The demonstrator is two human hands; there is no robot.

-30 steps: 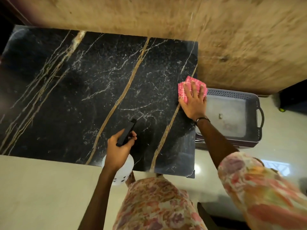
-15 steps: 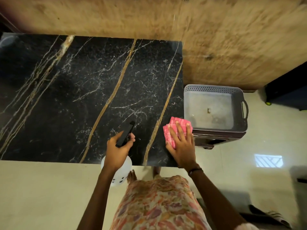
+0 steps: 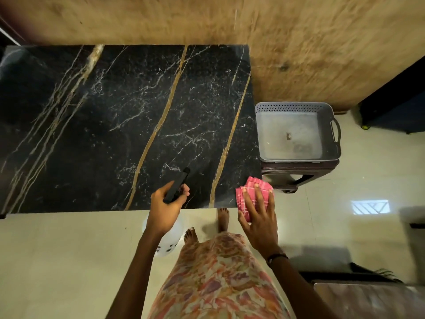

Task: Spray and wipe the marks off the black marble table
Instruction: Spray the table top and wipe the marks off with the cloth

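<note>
Two hands: left hand (image 3: 164,211) grip clenched around one spray bottle (image 3: 169,238), right hand (image 3: 258,218) flat on one pink cloth (image 3: 249,194) at table (image 3: 92,134) corner.

no text, label, brand, number or sign can be read anywhere in the head view. the white spray bottle (image 3: 169,240) carries a few small dark marks low on its side, too small and blurred to tell whether they are letters or a pattern. a small object lies inside the grey basket (image 3: 331,111), and nothing legible shows on it.
</note>
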